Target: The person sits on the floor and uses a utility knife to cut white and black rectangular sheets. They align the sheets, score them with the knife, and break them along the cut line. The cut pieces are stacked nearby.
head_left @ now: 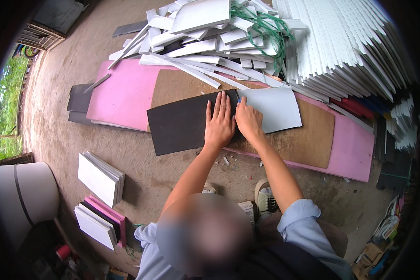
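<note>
My left hand (220, 122) lies flat, fingers stretched out, on a black foam sheet (175, 126). The sheet rests at a slant over a white foam sheet (274, 110), which shows to its right. Closed at the black sheet's right edge, my right hand (248, 119) grips a thin blue tool (239, 99) like a cutter; most of it is hidden in the fist. Both sheets lie on a brown board (312, 135), itself on top of a long pink foam sheet (121, 95).
White foam offcuts (196, 49) are heaped beyond the board, with tangled green string (270, 32) on them. A tall stack of white sheets (331, 42) stands far right. Small stacks of cut white pieces (100, 179) and mixed pieces (98, 221) sit left, near a white roll (35, 191).
</note>
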The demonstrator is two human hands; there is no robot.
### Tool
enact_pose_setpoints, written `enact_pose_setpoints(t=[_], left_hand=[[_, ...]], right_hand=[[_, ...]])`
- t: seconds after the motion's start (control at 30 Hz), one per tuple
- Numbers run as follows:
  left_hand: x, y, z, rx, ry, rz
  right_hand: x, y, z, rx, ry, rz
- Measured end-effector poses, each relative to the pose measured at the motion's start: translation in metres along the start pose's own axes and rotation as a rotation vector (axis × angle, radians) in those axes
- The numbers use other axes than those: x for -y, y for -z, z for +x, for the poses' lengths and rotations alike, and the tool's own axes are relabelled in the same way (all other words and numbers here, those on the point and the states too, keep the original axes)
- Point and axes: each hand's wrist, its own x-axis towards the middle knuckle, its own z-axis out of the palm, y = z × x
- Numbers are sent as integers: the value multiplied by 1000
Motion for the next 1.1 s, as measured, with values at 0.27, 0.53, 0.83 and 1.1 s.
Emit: enact_pose_setpoints(t=[0.27,0.53,0.83,1.1], left_hand=[[-4,-1,0,-7,-10,-1],[-4,-6,-3,-48,1,6],[-10,-12,-4,-59,14,123],[-2,-3,-3,-41,33,80]], right_hand=[[-4,0,22,83,-1,34],[-11,7,-41,237,-90,106],[-38,-12,-136,242,-79,47],[-24,43,-95,84,1,70]])
